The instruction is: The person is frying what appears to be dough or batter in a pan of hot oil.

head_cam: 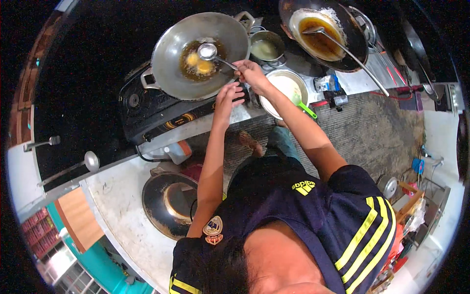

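Note:
My right hand (pixel 252 75) grips the handle of a metal ladle (pixel 208 52), whose bowl is over the oil in a large metal wok (pixel 167 55). Two yellow-orange pieces of frying food (pixel 204 67) sit in the bubbling oil beside and below the ladle's bowl. Near the wok's front rim, my left hand (pixel 228 96) holds nothing, its fingers spread. The wok rests on a black gas stove (pixel 147 121). Below my right forearm, a bowl of pale batter (pixel 282 86) has a bright green-handled utensil (pixel 306 109) in it.
A small pot of cloudy liquid (pixel 266 47) stands right of the wok. Farther right, a dark wok (pixel 358 55) of brown oil holds a long-handled metal turner (pixel 361 66). Another dark pan (pixel 152 209) lies at lower left, near a plastic jug (pixel 178 152). A blue packet (pixel 327 83) lies on the counter.

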A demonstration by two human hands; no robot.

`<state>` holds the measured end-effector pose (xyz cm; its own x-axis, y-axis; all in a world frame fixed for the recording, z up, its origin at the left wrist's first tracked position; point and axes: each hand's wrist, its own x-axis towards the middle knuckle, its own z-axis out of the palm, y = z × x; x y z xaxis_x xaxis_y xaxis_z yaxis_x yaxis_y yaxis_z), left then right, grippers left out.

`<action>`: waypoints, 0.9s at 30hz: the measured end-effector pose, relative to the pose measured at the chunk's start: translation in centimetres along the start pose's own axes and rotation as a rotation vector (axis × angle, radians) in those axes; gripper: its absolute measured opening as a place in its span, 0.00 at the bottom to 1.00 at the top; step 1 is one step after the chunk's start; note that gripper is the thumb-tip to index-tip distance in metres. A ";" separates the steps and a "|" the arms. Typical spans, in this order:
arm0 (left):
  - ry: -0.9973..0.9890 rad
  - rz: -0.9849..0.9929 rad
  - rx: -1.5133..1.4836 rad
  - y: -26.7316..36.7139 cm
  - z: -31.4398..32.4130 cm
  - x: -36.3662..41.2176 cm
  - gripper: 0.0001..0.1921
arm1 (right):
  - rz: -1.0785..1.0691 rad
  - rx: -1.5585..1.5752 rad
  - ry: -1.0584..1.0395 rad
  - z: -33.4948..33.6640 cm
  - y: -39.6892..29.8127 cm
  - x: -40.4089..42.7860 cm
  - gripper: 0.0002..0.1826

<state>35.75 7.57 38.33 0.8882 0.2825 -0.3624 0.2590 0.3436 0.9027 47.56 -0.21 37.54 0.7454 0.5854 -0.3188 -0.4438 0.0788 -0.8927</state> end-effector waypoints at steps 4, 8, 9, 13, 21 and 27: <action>0.021 -0.002 -0.016 0.3 0.2 -0.2 0.22 | -0.024 -0.022 -0.039 0.1 -0.6 -0.5 0.10; 0.033 -0.001 -0.030 0.3 0.0 -0.7 0.19 | -0.289 -0.319 0.038 0.3 0.0 -0.3 0.09; 0.036 0.001 -0.023 0.0 -0.5 -1.0 0.18 | -0.286 -0.321 0.017 1.0 -0.5 -0.8 0.09; -0.017 0.026 -0.012 -0.7 -0.5 -2.5 0.19 | -0.787 -0.846 0.196 0.6 -1.4 -1.0 0.07; 0.000 0.006 -0.080 -2.7 -0.1 -3.2 0.18 | -0.570 -0.851 0.113 -3.1 1.2 3.5 0.08; 0.131 -0.048 -0.174 -1.5 0.8 -1.5 0.26 | -0.107 -0.249 -0.002 1.5 0.3 -1.8 0.18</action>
<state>34.37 5.96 37.72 0.8165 0.3724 -0.4412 0.2202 0.5056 0.8342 45.32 0.02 38.29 0.7801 0.5864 -0.2180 -0.2263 -0.0604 -0.9722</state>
